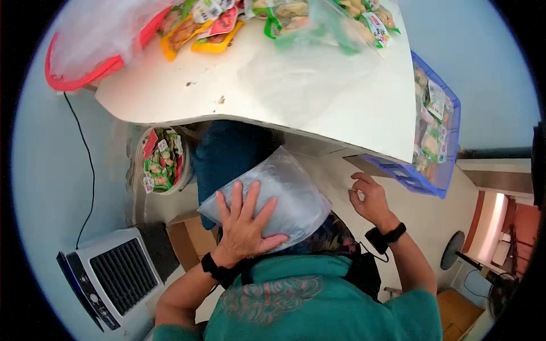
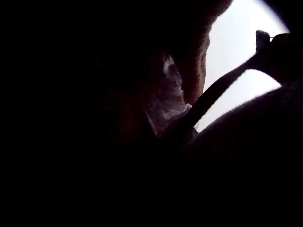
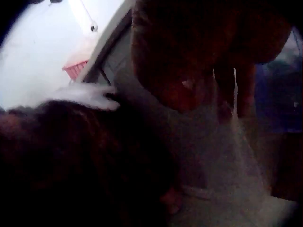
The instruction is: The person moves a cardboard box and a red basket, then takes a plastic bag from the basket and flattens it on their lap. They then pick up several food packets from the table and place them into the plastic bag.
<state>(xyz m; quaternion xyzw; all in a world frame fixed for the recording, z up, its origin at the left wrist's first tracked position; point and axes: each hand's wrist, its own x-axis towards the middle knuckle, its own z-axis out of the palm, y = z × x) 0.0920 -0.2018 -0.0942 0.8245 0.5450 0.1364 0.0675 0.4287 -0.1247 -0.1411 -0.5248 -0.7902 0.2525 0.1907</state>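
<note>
A stack of clear plastic bags (image 1: 301,199) lies across the person's lap. My left hand (image 1: 242,227) rests on it with fingers spread, and its wrist view is mostly dark, showing a bit of crinkled plastic (image 2: 165,104). Off to the right of the stack, my right hand (image 1: 372,199) has its thumb and fingers curled together, pinching a thin clear plastic bag (image 3: 246,151) that hangs below the fingers in the right wrist view. In the head view that bag is barely visible.
Packaged foods (image 1: 207,28) lie along the far side of the white table (image 1: 170,96), beside a red-rimmed mesh cover (image 1: 85,77). A blue crate (image 1: 452,153) of packets stands right, a bucket (image 1: 185,179) of packets left. An air cooler (image 1: 122,273) and cardboard box (image 1: 190,241) sit lower left.
</note>
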